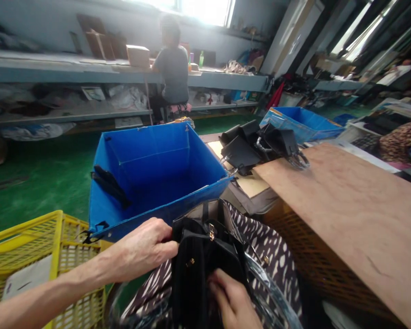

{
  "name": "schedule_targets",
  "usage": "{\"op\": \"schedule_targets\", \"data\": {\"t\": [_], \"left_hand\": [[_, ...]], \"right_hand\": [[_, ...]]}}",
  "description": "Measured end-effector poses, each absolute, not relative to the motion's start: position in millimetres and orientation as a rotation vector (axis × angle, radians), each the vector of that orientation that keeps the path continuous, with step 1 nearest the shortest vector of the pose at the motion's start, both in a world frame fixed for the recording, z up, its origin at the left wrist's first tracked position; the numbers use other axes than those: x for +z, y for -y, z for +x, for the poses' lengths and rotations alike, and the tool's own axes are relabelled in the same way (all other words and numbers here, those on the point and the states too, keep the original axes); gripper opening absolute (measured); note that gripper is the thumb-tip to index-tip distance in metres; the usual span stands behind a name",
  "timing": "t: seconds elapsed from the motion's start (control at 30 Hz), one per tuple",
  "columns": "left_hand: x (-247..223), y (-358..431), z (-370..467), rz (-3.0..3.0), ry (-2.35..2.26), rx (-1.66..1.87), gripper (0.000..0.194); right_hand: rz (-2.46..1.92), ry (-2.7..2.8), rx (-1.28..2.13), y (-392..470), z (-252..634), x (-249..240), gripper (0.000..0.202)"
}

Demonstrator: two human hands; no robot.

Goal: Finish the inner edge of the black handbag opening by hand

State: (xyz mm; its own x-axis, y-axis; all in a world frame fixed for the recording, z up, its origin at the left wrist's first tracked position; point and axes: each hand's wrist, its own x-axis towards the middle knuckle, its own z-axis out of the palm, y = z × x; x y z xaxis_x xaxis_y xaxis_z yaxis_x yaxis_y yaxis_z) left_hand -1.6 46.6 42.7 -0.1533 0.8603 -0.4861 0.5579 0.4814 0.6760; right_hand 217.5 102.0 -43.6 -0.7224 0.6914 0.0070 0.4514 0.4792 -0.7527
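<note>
A black handbag [192,246] with gold-coloured fittings rests on my lap, over black cloth with white spots [277,256]. Its top gapes toward me, and a clear-wrapped handle [274,292] loops down on the right. My left hand [154,244] is closed on the bag's left upper edge, thumb and curled fingers pinching it. Lower down, my right hand [234,299] reaches into the bag's opening with bent fingers. The fingertips are sunk in the dark inside, so whatever they touch there is hidden.
A blue bin [150,160] stands just ahead, a black strap over its left wall. Left is a yellow crate [60,246]; right, a wooden board [345,196]. Black bags [250,146] lie beyond. A person [173,64] sits at the far bench.
</note>
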Motion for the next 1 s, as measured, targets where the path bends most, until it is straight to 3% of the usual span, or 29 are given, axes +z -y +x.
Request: {"op": "schedule_targets", "data": {"t": [0.13, 0.3, 0.43, 0.6, 0.8, 1.0], "left_hand": [[48, -43, 0, 1.221, -1.754, 0.413, 0.019], [60, -41, 2, 1.197, -1.775, 0.438, 0.020], [61, -40, 5, 1.131, -1.773, 0.502, 0.020], [53, -30, 8, 1.016, -1.784, 0.568, 0.025], [45, -21, 13, 0.899, -1.758, 0.484, 0.023], [43, -26, 15, 0.825, -1.720, 0.501, 0.024]], "right_hand": [[-1.041, 2.214, 1.438, -147, 175, -63, 0.035], [-1.252, 2.089, 0.999, -201, 157, -72, 0.060], [-1.142, 2.149, 0.984, -188, 155, -65, 0.053], [-1.206, 2.180, 1.196, -165, 155, -52, 0.022], [-1.057, 2.217, 1.010, -195, 154, -64, 0.042], [-1.020, 2.314, 1.099, -159, 172, -73, 0.041]]}}
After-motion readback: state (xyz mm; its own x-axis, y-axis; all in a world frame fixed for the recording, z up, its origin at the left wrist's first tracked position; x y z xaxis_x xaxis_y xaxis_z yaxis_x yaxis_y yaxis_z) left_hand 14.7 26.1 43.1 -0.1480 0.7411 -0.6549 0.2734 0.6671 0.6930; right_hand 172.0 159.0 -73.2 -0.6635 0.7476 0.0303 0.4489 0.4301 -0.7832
